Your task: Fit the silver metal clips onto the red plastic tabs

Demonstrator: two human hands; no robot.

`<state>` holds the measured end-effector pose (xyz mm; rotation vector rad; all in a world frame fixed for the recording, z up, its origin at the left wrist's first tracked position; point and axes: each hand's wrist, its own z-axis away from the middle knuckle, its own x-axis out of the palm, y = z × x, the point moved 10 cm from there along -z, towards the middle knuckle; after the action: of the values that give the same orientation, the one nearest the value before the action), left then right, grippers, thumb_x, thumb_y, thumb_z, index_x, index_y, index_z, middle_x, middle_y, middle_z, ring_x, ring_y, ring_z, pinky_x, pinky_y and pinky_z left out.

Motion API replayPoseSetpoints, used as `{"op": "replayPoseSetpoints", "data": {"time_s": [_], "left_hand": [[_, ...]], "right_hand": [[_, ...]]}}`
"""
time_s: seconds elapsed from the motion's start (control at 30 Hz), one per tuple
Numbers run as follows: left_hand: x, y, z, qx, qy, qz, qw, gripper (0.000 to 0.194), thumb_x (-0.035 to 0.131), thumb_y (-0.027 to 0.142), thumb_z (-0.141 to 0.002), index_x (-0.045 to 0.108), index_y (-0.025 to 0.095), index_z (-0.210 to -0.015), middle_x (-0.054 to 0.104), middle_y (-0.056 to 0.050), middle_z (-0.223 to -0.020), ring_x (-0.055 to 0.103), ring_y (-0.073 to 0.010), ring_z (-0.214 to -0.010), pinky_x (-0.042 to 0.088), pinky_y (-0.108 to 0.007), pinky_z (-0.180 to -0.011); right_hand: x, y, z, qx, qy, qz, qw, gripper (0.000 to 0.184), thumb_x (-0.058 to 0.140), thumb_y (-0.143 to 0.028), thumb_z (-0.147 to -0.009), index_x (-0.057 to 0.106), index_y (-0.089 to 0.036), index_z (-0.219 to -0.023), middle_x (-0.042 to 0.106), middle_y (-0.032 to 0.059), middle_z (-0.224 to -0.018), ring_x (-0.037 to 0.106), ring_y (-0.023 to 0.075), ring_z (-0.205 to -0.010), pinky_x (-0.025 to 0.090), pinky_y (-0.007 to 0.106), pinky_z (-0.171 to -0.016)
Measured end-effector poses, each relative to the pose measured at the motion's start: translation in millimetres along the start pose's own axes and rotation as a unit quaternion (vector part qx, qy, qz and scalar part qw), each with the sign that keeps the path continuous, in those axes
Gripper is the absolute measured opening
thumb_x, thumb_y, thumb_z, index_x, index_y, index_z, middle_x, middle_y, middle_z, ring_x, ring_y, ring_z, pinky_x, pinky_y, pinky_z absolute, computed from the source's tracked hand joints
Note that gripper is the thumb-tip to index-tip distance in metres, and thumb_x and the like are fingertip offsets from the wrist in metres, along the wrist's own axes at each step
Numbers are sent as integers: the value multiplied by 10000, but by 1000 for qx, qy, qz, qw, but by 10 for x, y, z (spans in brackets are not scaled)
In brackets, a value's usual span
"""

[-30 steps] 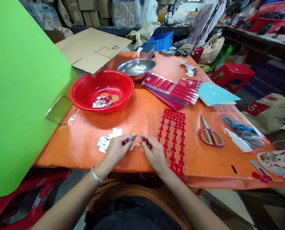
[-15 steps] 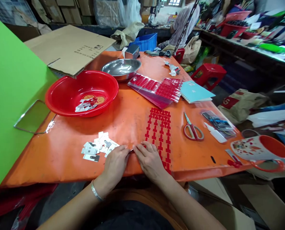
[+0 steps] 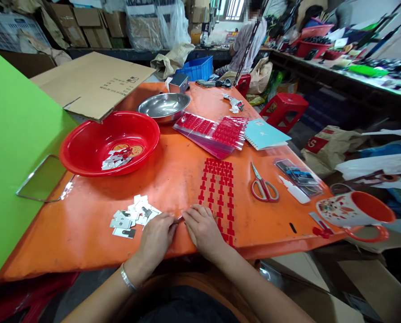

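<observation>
Near the front edge of the worktop (image 3: 173, 179), the left hand (image 3: 156, 237) seems to pinch a small thin piece (image 3: 179, 219) between thumb and forefinger. The right hand (image 3: 204, 229) meets it with bent fingertips; whether they grip or only press, I cannot tell, as the fingers hide most of the piece. Loose pale plates (image 3: 140, 204) lie farther toward the left corner, and a sheet of red shapes (image 3: 219, 167) runs back from the front edge, just beside the right hand. Good handling here calls for a steady left pinch, light, even pressure from the right, and edges lined up before pressing, fingertips clear of any sharp rim.
</observation>
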<state>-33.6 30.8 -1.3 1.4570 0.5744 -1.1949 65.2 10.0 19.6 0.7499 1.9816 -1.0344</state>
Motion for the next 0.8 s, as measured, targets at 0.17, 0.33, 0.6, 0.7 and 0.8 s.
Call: {"op": "replayPoseSetpoints", "data": {"time_s": [0.17,0.33,0.6,0.7,0.8], "left_hand": [[-80,-40,-189,-40,-22,190,981,229,528,320,-839,709,180,-838,660,-27,-716,570,-161,-649,374,-258,-594],[65,142,-648,-71,-63,463,881,171,617,288,-742,668,132,-789,654,0,-683,570,-122,-623,427,-229,-600],[405,577,-1284,-142,-103,622,763,60,645,97,-749,654,94,-808,684,-29,-686,634,-107,-583,523,-242,-623],[493,675,-1469,-149,-90,638,750,67,609,43,-773,645,85,-810,670,-15,-647,623,-97,-549,530,-237,-610],[554,741,-1621,-157,-78,643,746,59,585,45,-804,625,86,-793,651,-7,-620,619,-90,-548,533,-231,-617]], "right_hand": [[-515,1102,-135,204,101,-85,970,156,469,-207,-856,619,-170,-883,628,82,-835,575,197,-774,478,338,-702],[-707,1962,-224,303,77,5,950,132,472,-150,-757,603,-160,-749,576,61,-777,531,185,-723,435,332,-704],[-541,2252,-423,311,-7,0,950,106,571,-90,-652,600,-165,-582,574,24,-621,516,144,-590,377,258,-586],[-530,2306,-467,312,-22,0,950,144,568,-53,-614,587,-173,-536,563,9,-557,504,138,-541,359,249,-545],[-561,2278,-440,310,-4,13,951,104,585,-72,-628,637,-161,-613,601,40,-645,521,153,-569,379,265,-562]]}}
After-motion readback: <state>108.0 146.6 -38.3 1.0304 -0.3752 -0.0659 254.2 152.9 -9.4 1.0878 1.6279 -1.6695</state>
